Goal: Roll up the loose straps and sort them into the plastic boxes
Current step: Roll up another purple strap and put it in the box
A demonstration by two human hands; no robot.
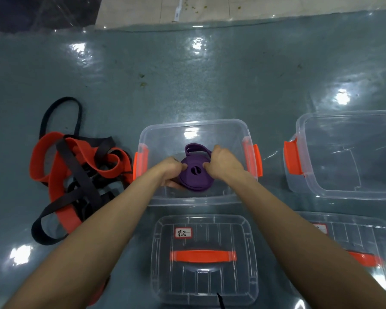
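**Operator:** Two hands on one roll. My left hand [171,172] and right hand [223,162] are both down inside the middle clear box [196,198], fingers closed on opposite edges of the purple strap roll [195,175]. It sits low in the box, and I can't tell whether it's touching the floor of it. A loose purple loop [194,148] sticks up just behind the roll; I can't tell if it's the tail of the same strap or a second one.

**Observer:** So which step is this?

**Operator:** I'd call it the placing step. The rolling looks finished, the coil is tight and flat, and the lid [204,259] lying near me in front of that box carries a handwritten label [183,233]. I'd guess it marks this box for purple.

**Observer:** And next?

**Operator:** Ease the fingers off without the coil springing open. It looks like rubbery band, so I'd expect it to want to unwind. Then I'd go left for the tangled pile of red straps [54,152] and black straps [76,170] on the floor just beside the box. They're laced through each other, so one needs teasing free before rolling. The box on the right [343,195] stands open, with nothing I can make out in it.
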